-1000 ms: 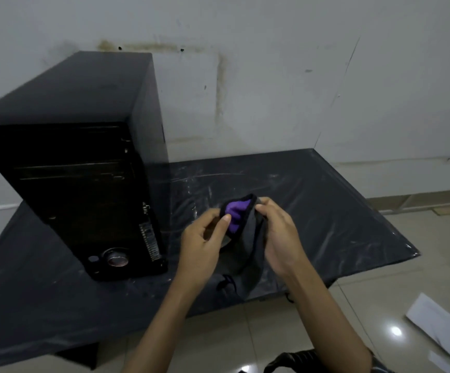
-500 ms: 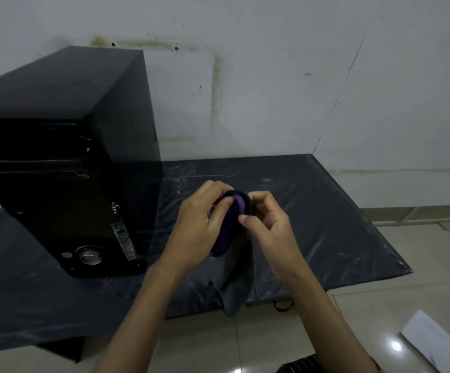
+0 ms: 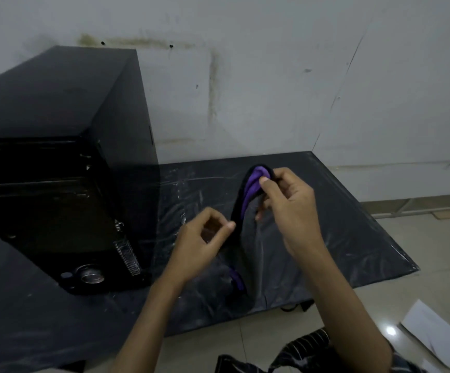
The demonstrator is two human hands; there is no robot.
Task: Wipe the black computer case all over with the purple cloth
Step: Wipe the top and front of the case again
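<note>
Now, the black computer case point(image 3: 57, 125) stands on the covered table point(image 3: 353, 238), front bays too dark to read. My left hand point(image 3: 199, 246) curls beside the hanging purple cloth point(image 3: 254, 181), grip unclear. My right hand point(image 3: 288, 208) pinches its top fold. Best bunch it into a firm pad first.

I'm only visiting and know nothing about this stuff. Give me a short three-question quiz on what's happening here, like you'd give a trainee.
1. True or false: the purple cloth is touching the black computer case.
2. Which hand pinches the cloth's top end? A) left B) right C) neither
3. Fill in: the white paper lies on the ____.
Key: 1 false, the cloth is held apart from the case. 2 B, the right hand. 3 floor.
</note>
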